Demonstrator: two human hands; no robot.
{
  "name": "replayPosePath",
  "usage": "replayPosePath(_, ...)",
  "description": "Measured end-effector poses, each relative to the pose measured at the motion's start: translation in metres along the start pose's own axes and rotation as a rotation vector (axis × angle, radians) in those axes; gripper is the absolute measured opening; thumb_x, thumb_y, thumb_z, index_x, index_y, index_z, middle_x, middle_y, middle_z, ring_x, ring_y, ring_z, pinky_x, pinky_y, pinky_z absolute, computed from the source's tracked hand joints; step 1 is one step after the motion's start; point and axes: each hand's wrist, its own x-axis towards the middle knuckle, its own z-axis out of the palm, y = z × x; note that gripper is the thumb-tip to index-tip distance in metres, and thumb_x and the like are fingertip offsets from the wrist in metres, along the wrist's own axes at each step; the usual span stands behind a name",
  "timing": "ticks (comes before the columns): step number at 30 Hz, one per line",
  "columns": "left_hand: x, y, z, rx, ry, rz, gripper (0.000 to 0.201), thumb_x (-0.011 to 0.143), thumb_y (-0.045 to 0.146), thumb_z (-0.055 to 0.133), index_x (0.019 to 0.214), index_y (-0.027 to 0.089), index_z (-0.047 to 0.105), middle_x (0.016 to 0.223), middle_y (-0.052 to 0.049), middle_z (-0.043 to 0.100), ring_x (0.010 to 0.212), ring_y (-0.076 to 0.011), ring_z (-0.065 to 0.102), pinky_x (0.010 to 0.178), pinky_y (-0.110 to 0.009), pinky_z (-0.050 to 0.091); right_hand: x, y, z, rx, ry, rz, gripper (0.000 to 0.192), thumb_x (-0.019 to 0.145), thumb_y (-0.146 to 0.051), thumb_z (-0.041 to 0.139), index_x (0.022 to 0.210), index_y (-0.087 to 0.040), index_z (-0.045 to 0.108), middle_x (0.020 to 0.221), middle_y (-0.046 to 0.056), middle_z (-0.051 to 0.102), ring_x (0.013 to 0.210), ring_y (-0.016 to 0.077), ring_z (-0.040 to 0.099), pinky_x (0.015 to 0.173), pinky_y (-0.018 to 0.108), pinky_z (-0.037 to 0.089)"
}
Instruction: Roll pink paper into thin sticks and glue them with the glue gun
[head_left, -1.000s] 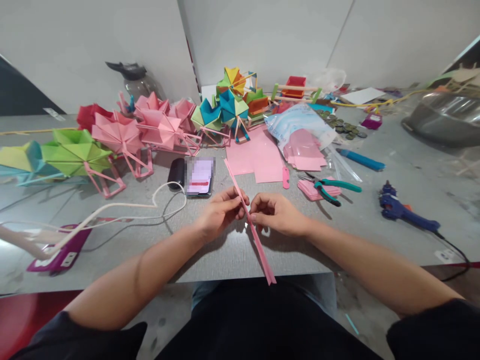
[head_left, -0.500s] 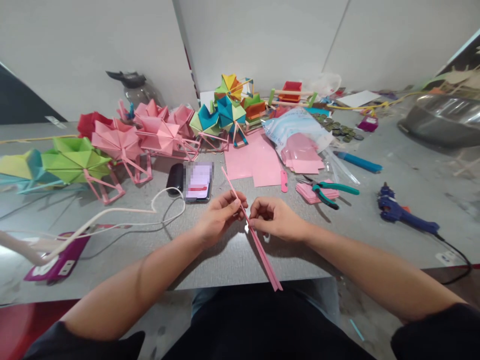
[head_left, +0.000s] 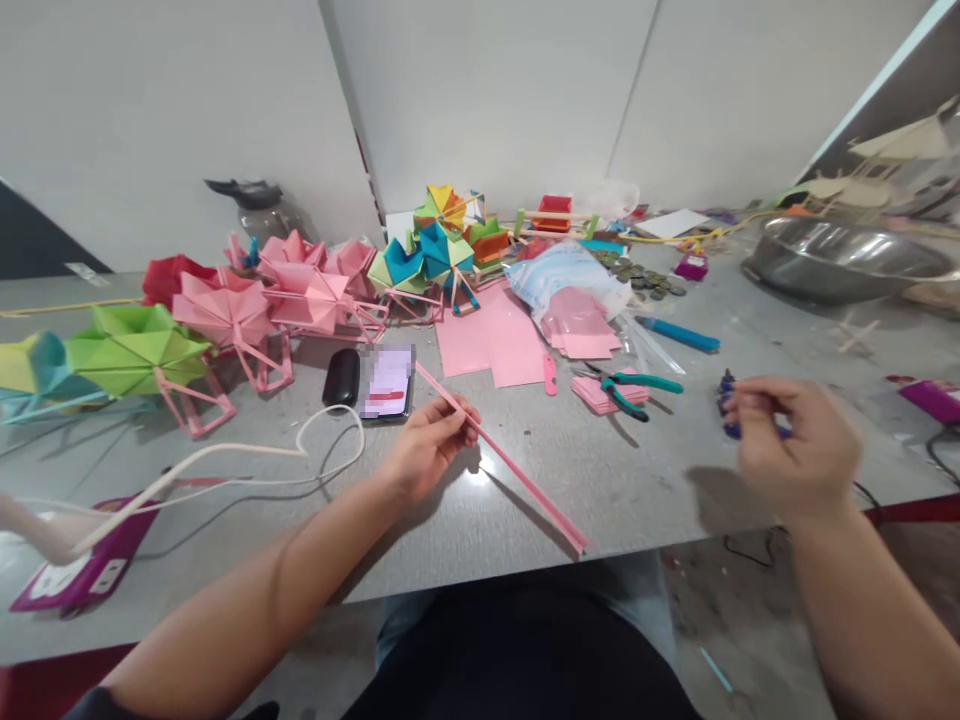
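Between the fingertips of my left hand is a long folded pink paper strip. It slants from near the phone down toward the table's front edge. My right hand is raised off to the right with its fingers curled in and the thumb against them. It is right in front of a blue glue gun and covers most of it. Whether those fingers touch the glue gun or pinch anything cannot be made out. Green-handled pliers rest on a stack of small pink papers.
Folded paper models, pink and green, stand at the back left. Pink sheets, a plastic bag and a blue cutter lie mid-table. A metal bowl stands right; a white cable crosses the left.
My right hand has let go of the pink strip and swung right to the glue gun. The left hand still holds the strip, now tilted flatter. The view has turned slightly right.
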Motion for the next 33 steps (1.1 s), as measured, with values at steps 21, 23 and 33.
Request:
replayPosePath(21, 0.008, 0.005, 0.001, -0.068, 0.041, 0.055, 0.005, 0.088, 0.011, 0.073, 0.091, 0.016, 0.073, 0.078, -0.003, 0.062, 0.067, -0.0113, 0.054, 0.064, -0.021, 0.051, 0.001, 0.045, -0.032, 0.034, -0.206, -0.050, 0.026, 0.075, -0.028, 0.066, 0.101, -0.024, 0.069, 0.089, 0.014, 0.069, 0.082, 0.0303, 0.065, 0.080, 0.045, 0.051)
replayPosePath(23, 0.009, 0.005, 0.000, -0.056, 0.061, 0.061, 0.007, 0.088, 0.011, 0.073, 0.094, 0.016, 0.074, 0.078, -0.002, 0.061, 0.068, -0.0108, 0.054, 0.064, -0.020, 0.050, -0.006, 0.009, -0.022, 0.327, -0.208, 0.067, 0.026, 0.080, -0.035, 0.069, 0.104, -0.025, 0.070, 0.084, 0.009, 0.064, 0.074, 0.0269, 0.061, 0.071, 0.043, 0.051)
replayPosePath(33, 0.013, 0.009, -0.007, -0.043, 0.084, 0.141, 0.012, 0.090, 0.019, 0.076, 0.081, 0.015, 0.068, 0.081, -0.002, 0.062, 0.065, -0.0102, 0.050, 0.064, -0.022, 0.045, -0.016, -0.124, 0.061, 0.974, -1.254, 0.321, 0.039, 0.088, -0.059, 0.078, 0.104, -0.026, 0.066, 0.083, 0.001, 0.057, 0.061, 0.0144, 0.056, 0.052, 0.028, 0.052)
